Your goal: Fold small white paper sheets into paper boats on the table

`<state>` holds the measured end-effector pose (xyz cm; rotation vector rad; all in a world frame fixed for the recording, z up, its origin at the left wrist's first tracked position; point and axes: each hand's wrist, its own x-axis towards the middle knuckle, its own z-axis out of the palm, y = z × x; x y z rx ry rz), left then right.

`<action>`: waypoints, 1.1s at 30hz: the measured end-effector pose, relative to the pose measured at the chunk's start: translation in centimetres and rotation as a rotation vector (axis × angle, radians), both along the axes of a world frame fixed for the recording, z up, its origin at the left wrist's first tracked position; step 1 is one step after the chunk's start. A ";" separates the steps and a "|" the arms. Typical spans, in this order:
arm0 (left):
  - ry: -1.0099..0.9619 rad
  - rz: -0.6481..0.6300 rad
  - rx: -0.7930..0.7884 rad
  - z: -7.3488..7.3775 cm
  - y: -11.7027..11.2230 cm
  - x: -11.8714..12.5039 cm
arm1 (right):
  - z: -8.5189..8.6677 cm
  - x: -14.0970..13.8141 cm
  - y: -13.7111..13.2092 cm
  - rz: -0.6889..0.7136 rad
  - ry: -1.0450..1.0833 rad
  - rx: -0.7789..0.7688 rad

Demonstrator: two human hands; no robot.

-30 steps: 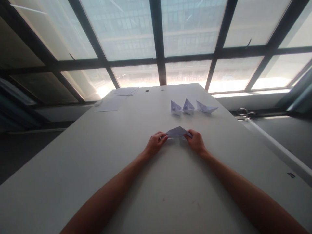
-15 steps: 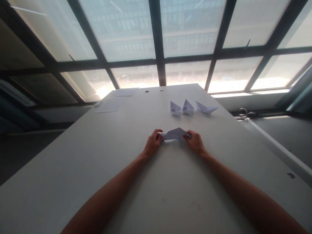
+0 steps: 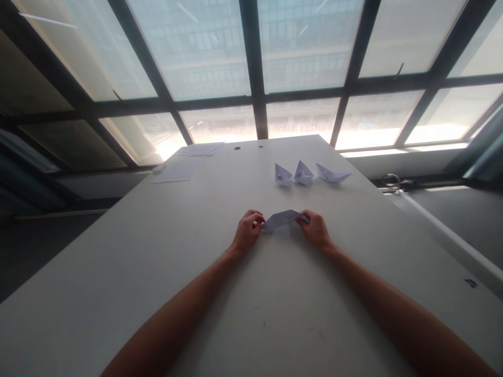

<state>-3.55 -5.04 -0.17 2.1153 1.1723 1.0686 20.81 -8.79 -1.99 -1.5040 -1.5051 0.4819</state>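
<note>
A folded sheet of white paper (image 3: pixel 281 219) spans the space between my two hands, just above the table, its top edge bent in a low arch. My right hand (image 3: pixel 314 227) pinches its right end between thumb and fingers. At the left end, my left hand (image 3: pixel 248 229) has its fingers curled and closed on the paper's tip; the exact contact is partly hidden. Beyond the hands stand three folded paper boats: a left one (image 3: pixel 283 176), a middle one (image 3: pixel 303 173) and a wider right one (image 3: pixel 332 174).
The white table (image 3: pixel 157 272) stretches away to large windows. Flat paper sheets (image 3: pixel 176 169) lie at its far left, with more sheets (image 3: pixel 201 150) behind. Two small dark round spots (image 3: pixel 237 148) show near the far edge. A white rail (image 3: pixel 444 230) runs along the right.
The folded paper has tipped and flattened: its raised peak is lower and its left end dips more. My left hand's fingers have curled in closer; my right hand keeps its place.
</note>
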 end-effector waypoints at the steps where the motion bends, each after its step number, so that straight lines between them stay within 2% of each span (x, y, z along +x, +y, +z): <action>1: 0.017 -0.004 0.015 0.1 -0.1 0.0 | 0.0 0.0 0.0 -0.004 0.001 -0.004; 9: 0.096 -0.044 -0.009 -0.1 0.1 -0.2 | 0.1 -0.1 0.0 0.006 -0.009 0.003; 20: -0.027 -0.040 -0.189 0.0 0.3 -0.3 | 0.3 -0.7 -0.6 0.160 -0.007 0.058; 23: -0.073 0.014 -0.206 0.1 0.5 -0.5 | 0.6 -0.5 -0.3 0.099 0.166 0.076; 26: -0.132 0.053 -0.217 0.1 0.7 -0.6 | 0.6 0.2 0.2 -0.019 0.510 0.034; 29: -0.151 0.062 -0.231 0.1 0.7 -0.6 | 0.6 1.0 0.7 0.014 0.783 -0.065; 33: -0.161 0.063 -0.258 0.3 0.6 -0.6 | 1.0 1.3 0.5 0.134 0.751 -0.128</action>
